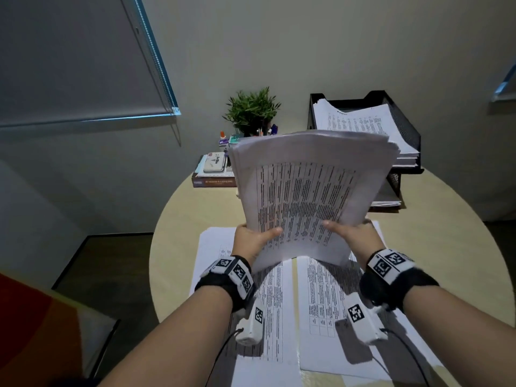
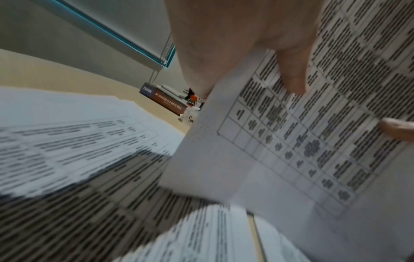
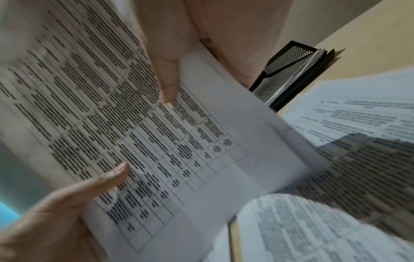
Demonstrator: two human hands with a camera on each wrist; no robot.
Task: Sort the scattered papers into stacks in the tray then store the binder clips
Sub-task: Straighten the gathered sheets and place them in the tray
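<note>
Both hands hold a thick sheaf of printed papers (image 1: 304,188) upright above the round table. My left hand (image 1: 255,237) grips its lower left edge, thumb on the front page. My right hand (image 1: 353,233) grips the lower right edge the same way. In the left wrist view the left thumb (image 2: 291,70) presses the sheaf (image 2: 302,141); in the right wrist view the right thumb (image 3: 167,79) lies on the sheaf (image 3: 156,133). More printed sheets (image 1: 321,303) lie flat on the table below. The black mesh tray (image 1: 405,118) at the back right holds stacked papers. No binder clips show clearly.
A potted plant (image 1: 251,110) stands at the back of the beige table (image 1: 446,233). A book (image 1: 213,181) with a white case on it lies at the back left, beside small stationery. A window blind (image 1: 83,65) hangs on the left. A chair seat shows at lower left.
</note>
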